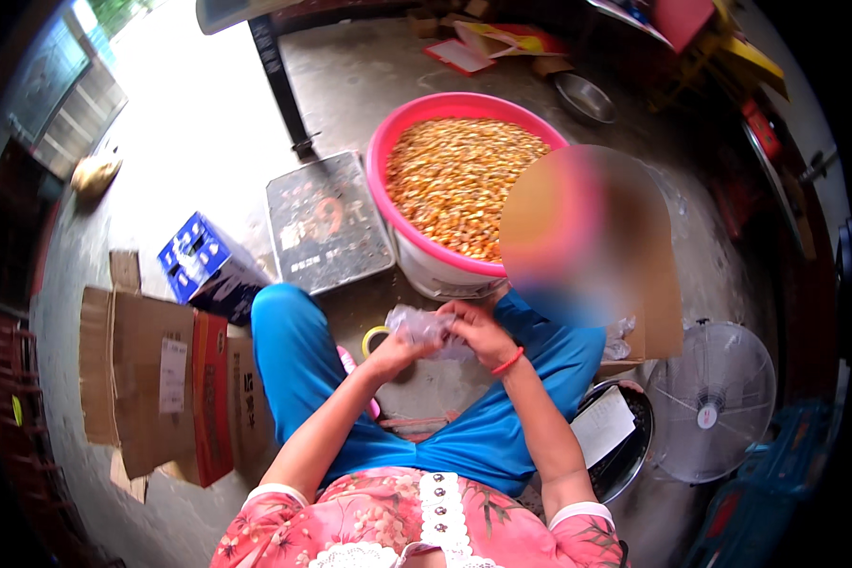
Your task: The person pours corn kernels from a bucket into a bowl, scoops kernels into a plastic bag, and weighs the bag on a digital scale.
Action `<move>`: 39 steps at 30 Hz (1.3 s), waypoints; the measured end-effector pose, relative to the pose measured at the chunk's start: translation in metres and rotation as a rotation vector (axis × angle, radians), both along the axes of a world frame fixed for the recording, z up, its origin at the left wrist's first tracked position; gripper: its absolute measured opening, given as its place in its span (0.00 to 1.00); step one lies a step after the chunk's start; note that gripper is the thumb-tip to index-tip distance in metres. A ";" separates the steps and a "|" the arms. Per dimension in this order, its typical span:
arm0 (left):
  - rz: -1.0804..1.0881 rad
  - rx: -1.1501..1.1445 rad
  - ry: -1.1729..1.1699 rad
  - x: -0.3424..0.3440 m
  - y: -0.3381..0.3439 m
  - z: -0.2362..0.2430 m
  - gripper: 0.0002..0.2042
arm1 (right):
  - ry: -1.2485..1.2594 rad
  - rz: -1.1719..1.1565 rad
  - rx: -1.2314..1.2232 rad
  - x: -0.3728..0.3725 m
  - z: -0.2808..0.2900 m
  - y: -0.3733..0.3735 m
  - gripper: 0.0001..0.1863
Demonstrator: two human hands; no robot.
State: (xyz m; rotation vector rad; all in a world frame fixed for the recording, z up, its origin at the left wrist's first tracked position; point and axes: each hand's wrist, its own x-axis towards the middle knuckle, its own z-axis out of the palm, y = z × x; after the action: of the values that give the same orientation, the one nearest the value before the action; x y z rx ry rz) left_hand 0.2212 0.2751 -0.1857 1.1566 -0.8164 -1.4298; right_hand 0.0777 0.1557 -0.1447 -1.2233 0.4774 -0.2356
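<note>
Pinching a crumpled clear plastic bag (420, 325) between them, the left hand (394, 354) and right hand (481, 333) both have fingers curled onto it. A yellow ring (366, 339) lies just left of the left hand. Beyond both hands stands a pink-rimmed tub (378, 175) of golden kernels (459, 185); a dark scale platform (327, 227) sits forward of the left hand, and a round fan (708, 415) well right of the right.
</note>
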 end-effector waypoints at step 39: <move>0.185 -0.061 -0.039 0.006 0.004 -0.061 0.12 | 0.091 -0.044 0.121 0.017 -0.044 0.001 0.16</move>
State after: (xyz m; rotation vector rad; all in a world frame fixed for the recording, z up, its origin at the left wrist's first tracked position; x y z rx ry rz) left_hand 0.2273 0.2787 -0.2467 1.1847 -0.7546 -1.2255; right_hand 0.0952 0.1569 -0.1886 -1.1093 0.5893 -0.1861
